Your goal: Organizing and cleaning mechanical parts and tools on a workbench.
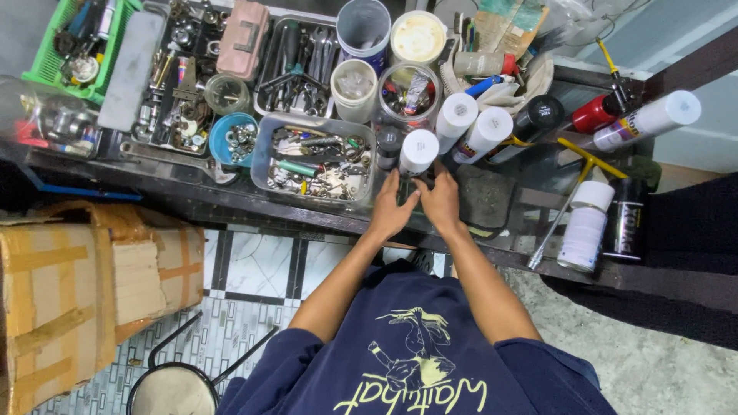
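Both my hands meet at the front of a dark cluttered workbench [254,201]. My left hand [392,209] and my right hand [440,201] close together around a small dark object [417,184] that they mostly hide. Just beyond my fingers stands a white-capped spray can [419,151]. Two more white-capped cans [470,123] lie beside it. A clear tray of mixed small hardware [317,161] sits just left of my left hand.
Trays of wrenches [300,58], tubs, a blue bowl of nuts [234,138] and a green basket [77,46] crowd the bench. A white spray can [583,230] and yellow-handled tool [584,157] sit at right. A taped cardboard box [77,292] and round stool [173,388] stand on tiled floor.
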